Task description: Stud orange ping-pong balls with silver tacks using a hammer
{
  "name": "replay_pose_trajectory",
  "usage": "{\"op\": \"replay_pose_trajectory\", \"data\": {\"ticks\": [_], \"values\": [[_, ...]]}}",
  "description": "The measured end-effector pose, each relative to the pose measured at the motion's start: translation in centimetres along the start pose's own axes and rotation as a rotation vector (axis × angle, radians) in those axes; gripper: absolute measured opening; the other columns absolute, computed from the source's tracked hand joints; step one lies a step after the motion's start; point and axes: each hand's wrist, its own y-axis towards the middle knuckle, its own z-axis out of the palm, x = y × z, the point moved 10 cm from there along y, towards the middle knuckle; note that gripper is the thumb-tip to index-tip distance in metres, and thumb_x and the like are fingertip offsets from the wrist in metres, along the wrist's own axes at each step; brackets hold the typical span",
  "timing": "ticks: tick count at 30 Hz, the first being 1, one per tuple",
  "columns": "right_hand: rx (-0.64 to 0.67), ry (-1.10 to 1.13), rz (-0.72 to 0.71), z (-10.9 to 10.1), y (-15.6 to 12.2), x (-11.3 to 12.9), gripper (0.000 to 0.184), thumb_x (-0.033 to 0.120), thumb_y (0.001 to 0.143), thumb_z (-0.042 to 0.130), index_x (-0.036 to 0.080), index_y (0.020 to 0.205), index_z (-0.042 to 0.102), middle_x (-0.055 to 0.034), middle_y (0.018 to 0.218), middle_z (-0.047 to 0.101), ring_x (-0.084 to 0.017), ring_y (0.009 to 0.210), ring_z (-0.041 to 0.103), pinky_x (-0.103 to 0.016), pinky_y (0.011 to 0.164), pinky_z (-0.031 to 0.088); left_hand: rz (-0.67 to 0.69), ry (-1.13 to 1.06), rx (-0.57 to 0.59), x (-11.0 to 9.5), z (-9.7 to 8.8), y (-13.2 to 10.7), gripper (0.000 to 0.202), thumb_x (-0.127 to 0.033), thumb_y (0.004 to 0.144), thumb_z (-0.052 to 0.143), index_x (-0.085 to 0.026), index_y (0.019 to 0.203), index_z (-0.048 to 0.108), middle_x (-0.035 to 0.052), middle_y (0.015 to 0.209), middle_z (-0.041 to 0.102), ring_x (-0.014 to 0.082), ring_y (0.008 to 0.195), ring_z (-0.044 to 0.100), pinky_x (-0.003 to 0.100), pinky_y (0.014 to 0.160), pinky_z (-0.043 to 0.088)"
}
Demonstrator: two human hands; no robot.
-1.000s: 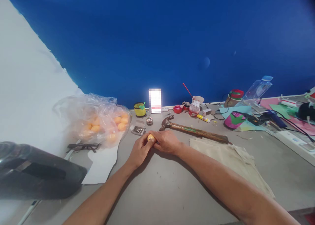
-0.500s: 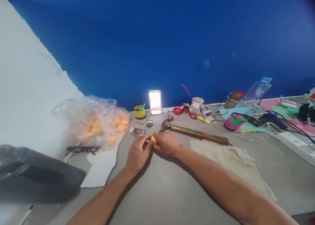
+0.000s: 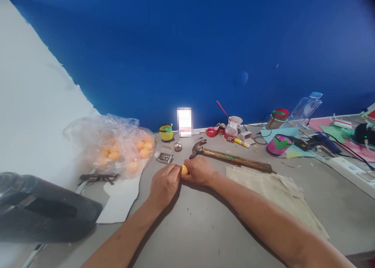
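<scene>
My left hand (image 3: pixel 165 183) and my right hand (image 3: pixel 199 170) meet over the grey table. Between them is a small orange-yellow ball (image 3: pixel 184 170), which looks like a ping-pong ball. The right fingers wrap round its right side, and the left fingers are curled closed against its left side, hiding much of it. Just beyond the hands lie a small open box (image 3: pixel 164 158) of tiny metal pieces and a round silvery object (image 3: pixel 177 146). A claw hammer (image 3: pixel 234 158) with a worn wooden handle rests behind my right hand.
On the left are a clear plastic bag (image 3: pixel 88 143) of orange balls, eyeglasses (image 3: pixel 98 178) and a dark cylindrical object (image 3: pixel 43 209). A beige cloth (image 3: pixel 272 193) lies under my right forearm's far side. Paint pots (image 3: pixel 231 133), a tilted plastic bottle (image 3: pixel 307 106) and a power strip (image 3: pixel 351 172) stand further right.
My left hand has turned and its fingers have closed in against the ball. The ball has rotated, and the dark spot on it no longer shows. My right hand has barely shifted.
</scene>
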Motion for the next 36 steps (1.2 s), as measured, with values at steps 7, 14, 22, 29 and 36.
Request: {"op": "replay_pose_trajectory", "data": {"ticks": [7,14,22,29,36], "values": [[-0.001,0.012,0.002,-0.2,-0.1,0.0,0.039,0.052,0.094,0.059,0.017,0.106,0.073,-0.0135,0.100,0.079,-0.028,0.091,0.074,-0.032,0.072,0.044,-0.002,0.014,0.014,0.4,0.7,-0.2,0.023,-0.009,0.096,0.049,-0.020,0.091,0.069,0.0067,0.093,0.076,0.0197,0.084,0.070,0.029,0.073,0.048],[0.007,-0.007,-0.019,-0.1,0.0,0.2,0.045,0.056,0.096,0.057,0.016,0.108,0.074,-0.0149,0.101,0.079,-0.029,0.092,0.074,-0.032,0.074,0.045,0.030,0.067,0.016,0.2,0.5,-0.2,0.025,-0.003,0.092,0.049,-0.019,0.094,0.068,0.0061,0.096,0.077,0.0201,0.085,0.071,0.029,0.073,0.049],[-0.012,-0.028,0.005,-0.1,-0.1,0.2,0.048,0.059,0.095,0.056,0.017,0.107,0.075,-0.0139,0.100,0.079,-0.028,0.091,0.075,-0.031,0.074,0.046,0.040,0.082,-0.012,0.1,0.3,-0.1,0.023,-0.005,0.093,0.051,-0.019,0.092,0.068,0.0049,0.091,0.077,0.0195,0.081,0.071,0.029,0.071,0.049],[-0.024,-0.030,0.019,-0.4,-0.2,0.2,0.049,0.059,0.095,0.054,0.017,0.106,0.076,-0.0140,0.100,0.079,-0.029,0.091,0.075,-0.033,0.074,0.047,0.077,0.097,-0.037,-0.3,0.1,-0.1,0.024,-0.006,0.095,0.049,-0.019,0.093,0.068,0.0054,0.092,0.077,0.0193,0.081,0.071,0.030,0.072,0.050],[-0.038,-0.036,0.005,-0.5,-0.1,0.2,0.049,0.059,0.095,0.053,0.017,0.103,0.076,-0.0128,0.098,0.080,-0.029,0.088,0.075,-0.033,0.071,0.046,0.101,0.104,-0.098,-0.4,-0.4,-0.2,0.023,-0.005,0.096,0.049,-0.018,0.094,0.068,0.0052,0.091,0.077,0.0193,0.078,0.071,0.030,0.070,0.050]]}}
